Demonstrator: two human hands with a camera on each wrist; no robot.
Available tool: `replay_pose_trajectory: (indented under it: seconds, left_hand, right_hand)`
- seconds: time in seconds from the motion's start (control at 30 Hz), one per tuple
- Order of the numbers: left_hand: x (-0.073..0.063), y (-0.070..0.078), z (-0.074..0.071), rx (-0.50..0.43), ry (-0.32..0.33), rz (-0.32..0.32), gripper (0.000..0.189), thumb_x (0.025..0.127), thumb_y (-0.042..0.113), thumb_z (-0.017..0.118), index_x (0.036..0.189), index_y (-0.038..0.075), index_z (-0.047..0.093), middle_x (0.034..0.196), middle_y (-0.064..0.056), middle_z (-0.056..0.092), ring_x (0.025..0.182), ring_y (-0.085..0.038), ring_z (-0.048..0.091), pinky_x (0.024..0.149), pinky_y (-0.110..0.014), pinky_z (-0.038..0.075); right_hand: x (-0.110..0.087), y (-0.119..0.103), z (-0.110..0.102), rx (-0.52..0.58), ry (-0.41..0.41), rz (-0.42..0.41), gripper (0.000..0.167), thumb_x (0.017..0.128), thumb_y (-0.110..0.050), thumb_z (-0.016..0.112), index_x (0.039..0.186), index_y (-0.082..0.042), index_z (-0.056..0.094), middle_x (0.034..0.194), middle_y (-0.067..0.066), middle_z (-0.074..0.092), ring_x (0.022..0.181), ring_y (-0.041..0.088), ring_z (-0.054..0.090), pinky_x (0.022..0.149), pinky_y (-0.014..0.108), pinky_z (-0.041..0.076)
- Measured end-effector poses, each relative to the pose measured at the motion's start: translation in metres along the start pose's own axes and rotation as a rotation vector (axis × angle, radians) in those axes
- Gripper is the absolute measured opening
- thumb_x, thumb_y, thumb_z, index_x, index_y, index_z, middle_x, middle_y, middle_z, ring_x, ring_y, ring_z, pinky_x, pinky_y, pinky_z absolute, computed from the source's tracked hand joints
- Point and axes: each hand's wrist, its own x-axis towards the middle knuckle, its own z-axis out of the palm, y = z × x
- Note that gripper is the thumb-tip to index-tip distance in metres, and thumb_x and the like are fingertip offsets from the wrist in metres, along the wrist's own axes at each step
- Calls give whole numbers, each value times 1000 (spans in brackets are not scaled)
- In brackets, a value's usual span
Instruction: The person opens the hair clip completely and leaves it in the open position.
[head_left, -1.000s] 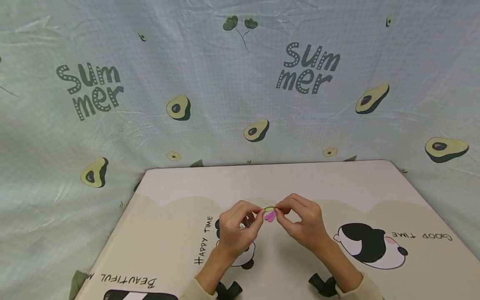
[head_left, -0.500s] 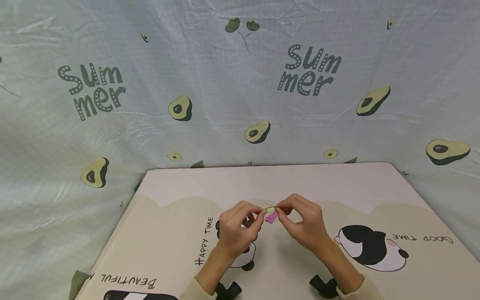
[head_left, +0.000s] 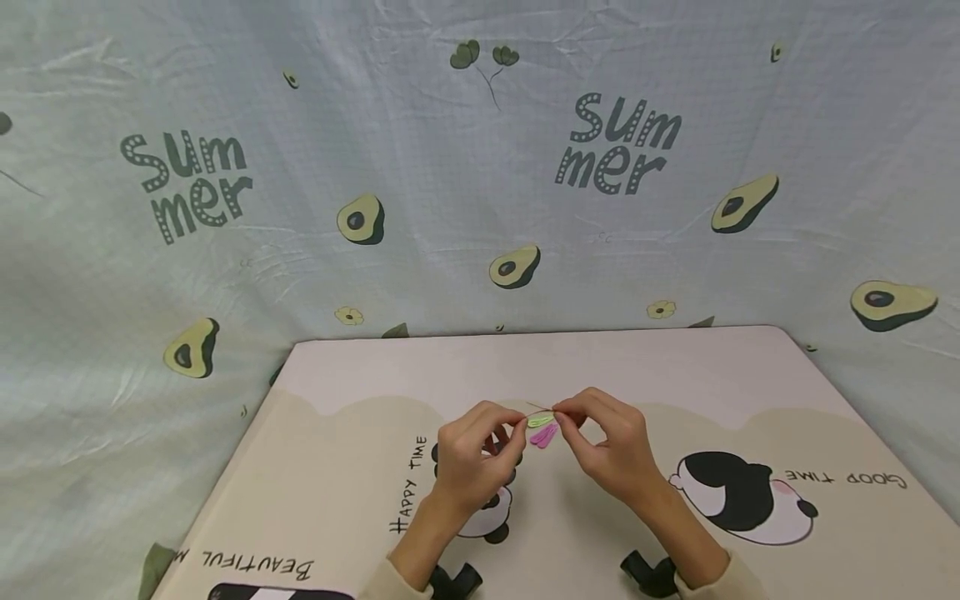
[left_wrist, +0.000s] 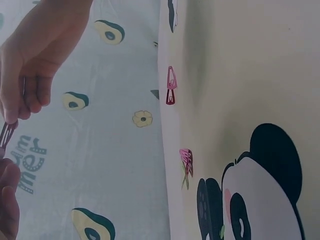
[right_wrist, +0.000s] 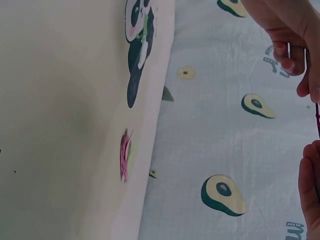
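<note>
In the head view my left hand [head_left: 476, 458] and right hand [head_left: 611, 442] face each other above the table. Their thumbs and fingertips pinch the two sides of a thin brownish strand [head_left: 540, 409], with one fine end sticking out up and left. From the left wrist it looks like a narrow dark reddish piece [left_wrist: 7, 134] with light slits; its kind is unclear. Beneath lie a bundle of pink strands [head_left: 543, 436] and a green one [head_left: 540, 422]. Pink and dark red pieces resembling snap hair clips [left_wrist: 171, 80] show only in the left wrist view.
A cream and pink tabletop [head_left: 337, 467] carries printed pandas, a printed dog [head_left: 742, 493] and lettering. Behind it hangs a pale cloth [head_left: 420, 167] with avocado prints. Black mounts [head_left: 649, 575] sit at both wrists.
The fingertips of my two hands have drawn slightly apart, widening the gap between them. More of the strand's fine end shows at its upper left. The bundles stay where they lie.
</note>
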Motion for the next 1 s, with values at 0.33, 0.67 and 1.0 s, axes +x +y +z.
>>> replay_pose_trajectory:
  seconds: [0.33, 0.67, 1.0]
  left_hand:
    - [2, 3, -1, -26, 4, -26, 16, 80, -5, 77, 90, 8, 73, 76, -2, 71, 54, -8, 60, 51, -10, 49]
    - [5, 9, -2, -58, -4, -99, 15, 83, -3, 77, 89, 10, 73, 77, -1, 72, 55, -6, 60, 51, -10, 49]
    - [15, 18, 8, -131, -40, -252, 10, 87, 2, 78, 90, 12, 75, 79, -1, 74, 59, -5, 62, 53, -16, 53]
  right_hand:
    - [3, 1, -2, 18, 6, 2, 26, 75, 9, 81, 95, -7, 75, 83, 0, 72, 70, 9, 63, 69, 12, 54]
    - [4, 0, -4, 76, 26, 26, 27, 76, 10, 81, 94, -9, 76, 83, -1, 72, 70, 6, 64, 71, 11, 55]
    - [5, -1, -20, 24, 30, 107, 23, 79, 7, 80, 94, -10, 76, 82, -2, 73, 74, 3, 65, 69, 11, 52]
